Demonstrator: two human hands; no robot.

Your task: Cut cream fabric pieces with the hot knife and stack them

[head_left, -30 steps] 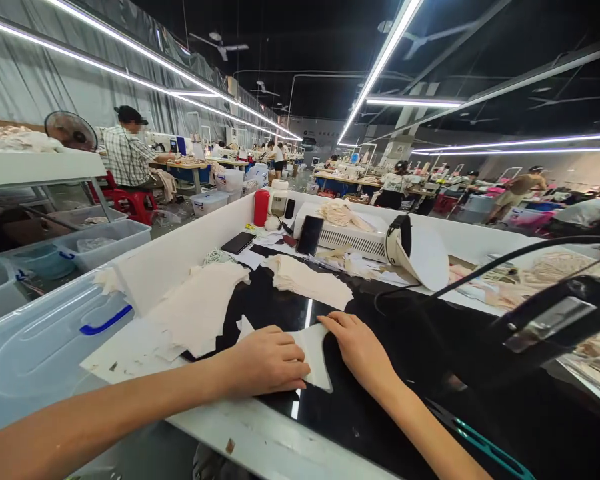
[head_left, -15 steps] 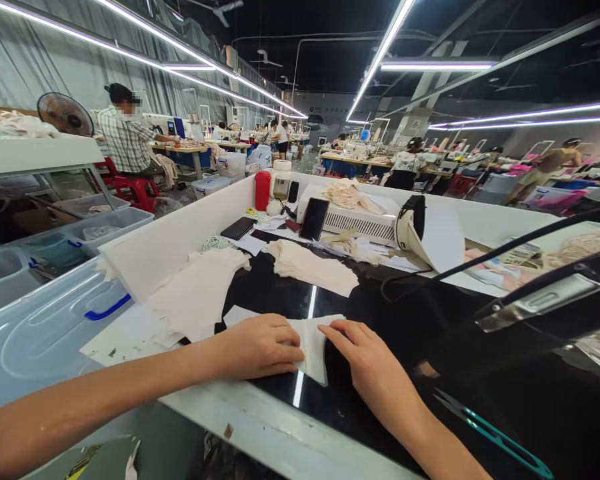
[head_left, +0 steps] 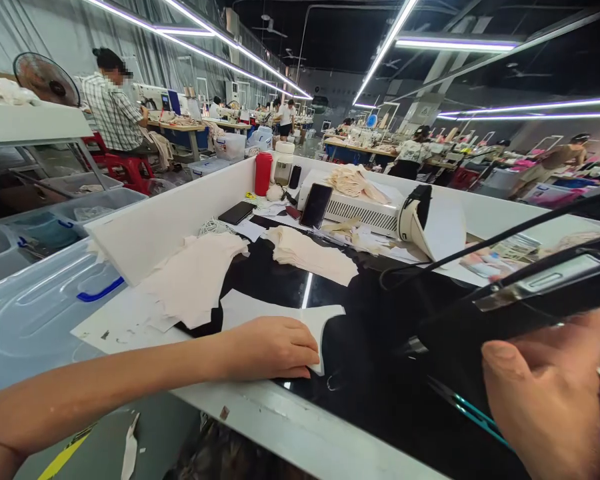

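My left hand (head_left: 275, 348) lies palm down on a white, curved-edge sheet (head_left: 260, 312) near the table's front edge. Its fingers rest together and slightly bent over the sheet's right part, pressing from above; whether the sheet is cloth or card I cannot tell. At the far right, my right hand (head_left: 550, 393) is at the underside of a black machine arm (head_left: 525, 310) with a metal plate. The thumb shows on the near side, while the other fingers are partly hidden against the arm. Teal thread snips (head_left: 473, 410) lie just left of that hand, partly covered by it.
A cream fabric stack (head_left: 313, 255) lies beyond the sheet, another cream pile (head_left: 195, 273) to its left. A phone (head_left: 316, 205) leans against a white vented box (head_left: 363, 217). A red bottle (head_left: 263, 175) stands behind. A clear plastic bin (head_left: 35, 313) is at left. Other people sit sewing farther off.
My right hand has left the white sheet and moved right to the black machine arm. My left hand stays on the sheet, slightly farther right. The view has shifted a little.
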